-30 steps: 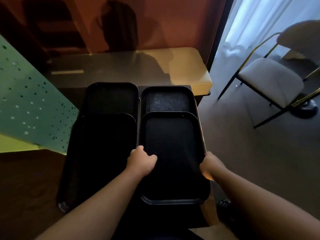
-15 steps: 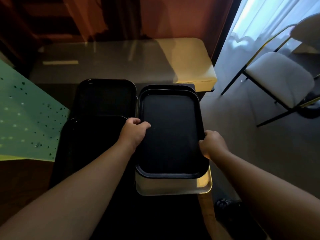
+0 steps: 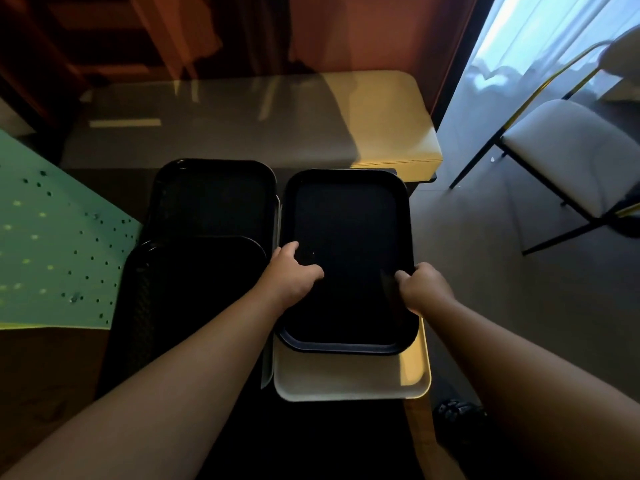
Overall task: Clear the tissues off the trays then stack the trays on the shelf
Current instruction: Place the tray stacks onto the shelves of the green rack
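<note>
A black tray (image 3: 349,237) lies at the right, over a pale cream tray (image 3: 349,379) whose near end shows beneath it. My left hand (image 3: 292,273) grips the black tray's left rim. Its right rim is held by my right hand (image 3: 424,287). Two more black trays lie at the left, one far (image 3: 213,199) and one near (image 3: 194,289), the near one overlapping the far one. No tissues show on any tray.
A grey and yellow padded bench (image 3: 391,126) stands beyond the trays. A green perforated panel (image 3: 52,244) leans at the left. A white-seated chair (image 3: 568,150) with a black and gold frame stands on the grey floor at the right, by a curtained window.
Both hands have pushed the black tray away from me until it covers the far right tray. The cream tray beneath has come into sight at the near end.
</note>
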